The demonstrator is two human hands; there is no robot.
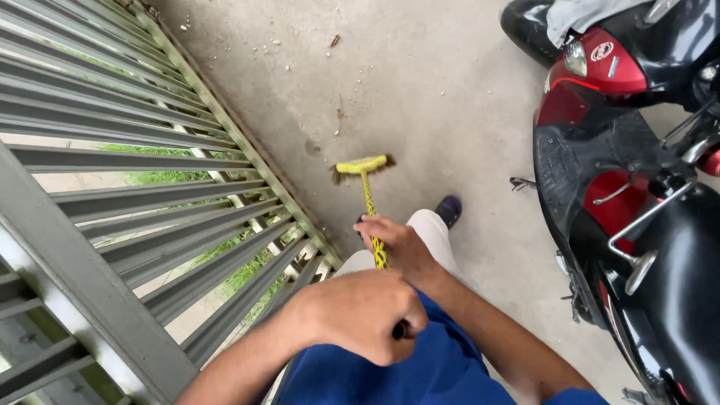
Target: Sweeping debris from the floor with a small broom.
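Note:
A broom with a yellow head [363, 166] and a yellow patterned handle stands on the concrete floor [420, 82] in front of me. My right hand [396, 241] grips the handle partway down. My left hand [364, 313] is closed around the top end of the handle, close to my blue shirt. The brown bristles touch the floor. One dark shoe [448, 210] and a light trouser leg show just behind the broom.
A grey metal gate [127, 187] with slanted bars runs along the left, with grass behind it. A red and black scooter [637, 165] is parked on the right. Small stones and twigs [334, 45] lie scattered on the floor farther ahead.

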